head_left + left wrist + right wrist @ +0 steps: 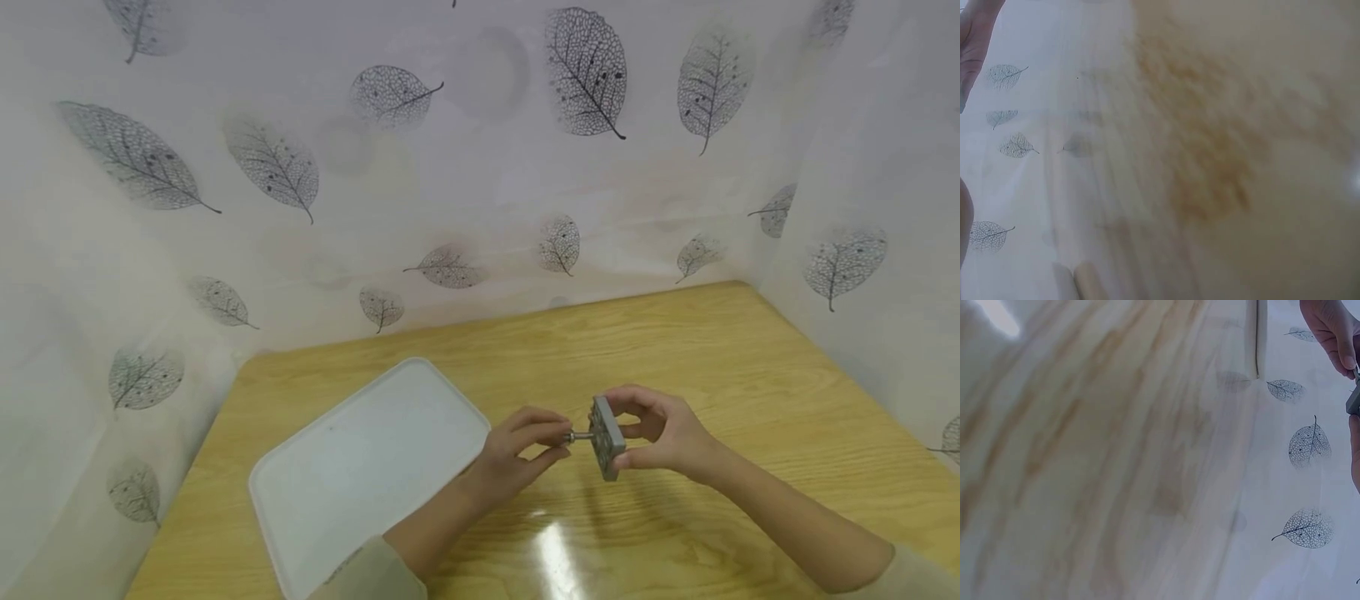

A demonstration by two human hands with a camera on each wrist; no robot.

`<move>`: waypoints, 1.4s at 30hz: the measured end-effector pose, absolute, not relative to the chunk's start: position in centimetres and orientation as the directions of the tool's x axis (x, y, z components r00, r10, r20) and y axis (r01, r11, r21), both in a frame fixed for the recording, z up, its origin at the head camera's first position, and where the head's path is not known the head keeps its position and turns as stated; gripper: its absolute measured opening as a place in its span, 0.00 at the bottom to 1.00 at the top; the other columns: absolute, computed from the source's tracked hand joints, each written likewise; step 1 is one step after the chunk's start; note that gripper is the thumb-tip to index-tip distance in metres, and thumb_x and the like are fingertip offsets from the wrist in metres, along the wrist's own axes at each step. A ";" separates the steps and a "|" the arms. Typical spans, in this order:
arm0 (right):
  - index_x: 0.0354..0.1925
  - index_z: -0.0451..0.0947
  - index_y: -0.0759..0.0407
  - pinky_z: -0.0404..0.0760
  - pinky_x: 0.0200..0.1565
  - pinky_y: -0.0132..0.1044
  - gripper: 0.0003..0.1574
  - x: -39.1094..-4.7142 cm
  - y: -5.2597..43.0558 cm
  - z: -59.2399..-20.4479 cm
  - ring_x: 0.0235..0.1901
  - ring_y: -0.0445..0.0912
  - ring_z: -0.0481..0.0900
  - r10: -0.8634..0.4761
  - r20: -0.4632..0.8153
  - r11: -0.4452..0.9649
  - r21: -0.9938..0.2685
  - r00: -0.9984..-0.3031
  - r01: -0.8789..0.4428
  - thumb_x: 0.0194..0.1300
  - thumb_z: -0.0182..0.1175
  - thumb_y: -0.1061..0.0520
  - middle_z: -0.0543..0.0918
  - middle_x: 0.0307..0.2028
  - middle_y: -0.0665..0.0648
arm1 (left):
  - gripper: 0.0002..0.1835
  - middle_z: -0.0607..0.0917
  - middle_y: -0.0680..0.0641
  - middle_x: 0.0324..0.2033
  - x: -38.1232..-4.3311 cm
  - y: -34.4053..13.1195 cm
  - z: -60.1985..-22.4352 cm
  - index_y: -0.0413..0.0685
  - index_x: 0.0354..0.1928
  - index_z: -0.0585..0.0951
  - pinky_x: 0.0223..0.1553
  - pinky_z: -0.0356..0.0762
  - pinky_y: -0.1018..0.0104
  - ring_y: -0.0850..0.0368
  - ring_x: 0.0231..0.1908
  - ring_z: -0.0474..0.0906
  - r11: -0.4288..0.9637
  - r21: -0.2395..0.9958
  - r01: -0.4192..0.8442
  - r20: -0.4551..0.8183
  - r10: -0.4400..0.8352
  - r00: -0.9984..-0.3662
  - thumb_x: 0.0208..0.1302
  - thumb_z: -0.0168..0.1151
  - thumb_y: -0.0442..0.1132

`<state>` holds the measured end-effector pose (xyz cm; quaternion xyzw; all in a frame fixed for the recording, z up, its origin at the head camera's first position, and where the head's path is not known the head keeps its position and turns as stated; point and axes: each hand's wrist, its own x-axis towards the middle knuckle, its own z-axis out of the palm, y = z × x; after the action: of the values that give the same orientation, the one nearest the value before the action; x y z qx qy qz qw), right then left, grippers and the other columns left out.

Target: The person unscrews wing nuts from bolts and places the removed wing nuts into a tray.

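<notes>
My right hand (pixel 663 429) grips a grey square metal block (pixel 606 439) by its edges, thumb low and fingers high. The block stands on edge above the table, its recessed face turned left. Thumb and fingertips of my left hand (pixel 521 450) pinch a short shiny metal bolt (pixel 581 436), whose shank reaches to the middle of that face. The bolt's left end is partly hidden by the fingers. In the right wrist view, the block (pixel 1353 403) shows at the right edge between my left hand (pixel 1333 331) and part of my right hand (pixel 1355 450).
A white rectangular tray (pixel 367 467) lies on the wooden table (pixel 675 333), left of the hands and partly under the left forearm. Leaf-patterned curtains (pixel 487 167) surround the table at the back and sides. A bright light reflection shows on the tabletop near the front.
</notes>
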<state>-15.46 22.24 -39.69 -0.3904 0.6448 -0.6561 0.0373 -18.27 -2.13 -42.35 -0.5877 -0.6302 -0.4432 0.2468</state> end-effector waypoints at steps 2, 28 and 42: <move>0.57 0.65 0.74 0.81 0.51 0.39 0.36 -15.5 22.2 -39.7 0.52 0.44 0.77 -0.553 0.470 -0.170 -0.872 -0.688 -0.459 0.48 0.63 0.80 0.76 0.52 0.55 | 0.24 0.76 0.38 0.43 -18.2 -2.1 -42.5 0.27 0.47 0.75 0.44 0.79 0.78 0.52 0.38 0.82 -0.089 0.301 0.949 0.825 0.523 -0.213 0.44 0.70 0.19; 0.55 0.65 0.75 0.81 0.52 0.38 0.38 -15.5 22.3 -39.5 0.51 0.43 0.77 -0.548 0.435 -0.092 -0.880 -0.715 -0.465 0.45 0.66 0.80 0.76 0.51 0.55 | 0.10 0.83 0.45 0.40 -16.4 -1.9 -41.4 0.42 0.42 0.83 0.35 0.83 0.69 0.62 0.32 0.80 0.107 0.969 0.223 0.145 0.486 -0.862 0.60 0.66 0.38; 0.56 0.64 0.77 0.81 0.51 0.37 0.39 -15.6 22.2 -39.7 0.51 0.41 0.77 -0.539 0.439 -0.067 -0.873 -0.718 -0.483 0.44 0.66 0.80 0.76 0.52 0.52 | 0.28 0.83 0.42 0.41 -17.1 -2.6 -42.6 0.37 0.56 0.74 0.40 0.80 0.77 0.57 0.34 0.83 0.206 0.657 0.725 0.521 0.571 -0.634 0.52 0.71 0.34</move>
<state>-15.64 22.18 -39.65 -0.3745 0.6827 -0.6271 0.0223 -17.06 -2.56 -42.55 -0.4197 -0.7722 -0.4699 0.0819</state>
